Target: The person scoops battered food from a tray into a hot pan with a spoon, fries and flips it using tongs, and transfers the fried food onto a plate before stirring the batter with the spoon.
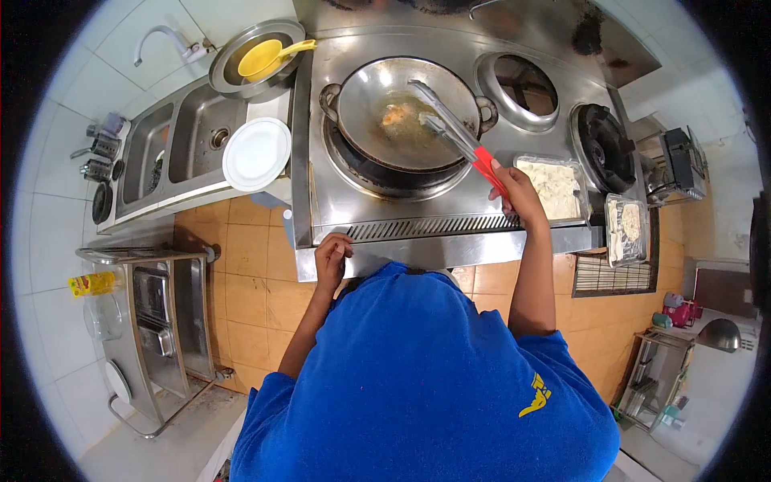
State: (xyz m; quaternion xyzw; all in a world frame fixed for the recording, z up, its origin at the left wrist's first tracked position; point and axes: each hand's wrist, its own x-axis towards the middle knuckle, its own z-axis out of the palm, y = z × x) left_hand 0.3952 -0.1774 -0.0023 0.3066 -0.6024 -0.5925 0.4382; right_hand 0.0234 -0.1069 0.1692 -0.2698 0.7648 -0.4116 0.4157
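My right hand [516, 193] is closed around the red handle of a pair of metal tongs [450, 124]. The tongs reach into a large two-handled wok [377, 145] on the stove, their tips spread apart over the oil. An orange-brown piece of frying food [395, 117] lies in the bubbling oil, left of the tips and not gripped. My left hand [330, 255] rests at the stove's front edge with fingers curled in, and I see nothing in it. Right of the wok sits a clear tray of pale, batter-coated food [552, 189].
A second clear container of pale food [625, 229] stands at the stove's right corner. Two more burners [522, 90] lie right of the wok. On the left are white plates [257, 154], a double sink [201, 132], a metal basin [229, 76] with a yellow strainer [263, 60], and a trolley [165, 321].
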